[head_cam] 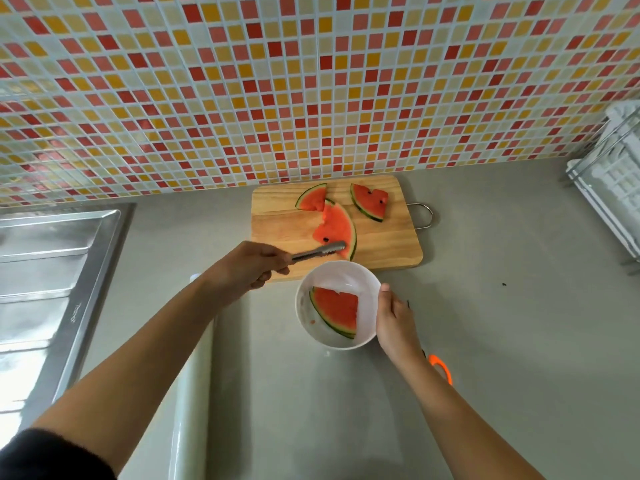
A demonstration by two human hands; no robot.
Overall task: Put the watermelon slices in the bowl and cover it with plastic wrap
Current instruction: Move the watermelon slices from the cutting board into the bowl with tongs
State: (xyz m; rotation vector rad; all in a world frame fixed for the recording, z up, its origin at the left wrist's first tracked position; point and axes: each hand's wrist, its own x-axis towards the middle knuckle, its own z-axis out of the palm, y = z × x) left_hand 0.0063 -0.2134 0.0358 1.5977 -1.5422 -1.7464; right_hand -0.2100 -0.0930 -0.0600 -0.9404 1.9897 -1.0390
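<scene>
Nearest the viewer, two bare forearms reach forward over a grey table (485, 306); the left one comes from a dark sleeve (41, 455) at the lower left and stretches diagonally up and to the right; the right one rises from the lower right. A long pale roll of plastic wrap (194, 393) lies on the table under the left forearm, pointing away from the viewer. Just beside the right wrist, orange-handled scissors (441, 367) show partly from behind the arm.

The right hand (394, 320) grasps the right side of a white bowl (367, 296), thumb on the rim, fingers hidden behind the wall; the bowl stands on the table and holds one watermelon slice (337, 310), rind towards the left.

Just beyond, the left hand (249, 265) is clenched around metal tongs (318, 252), knuckles up; the tong tips rest over the near end of the nearest board slice (337, 226); whether they clamp it cannot be told.

That slice lies on a wooden cutting board (277, 216) touching the bowl's far edge; two more slices lie farther back, a left slice (311, 199) and a right slice (370, 200); a metal loop handle (424, 216) sticks out on the board's right.

A steel sink (52, 271) sits at the left; a white dish rack (616, 188) at the far right; a wall of red, orange and cream mosaic tiles (311, 81) rises behind.
</scene>
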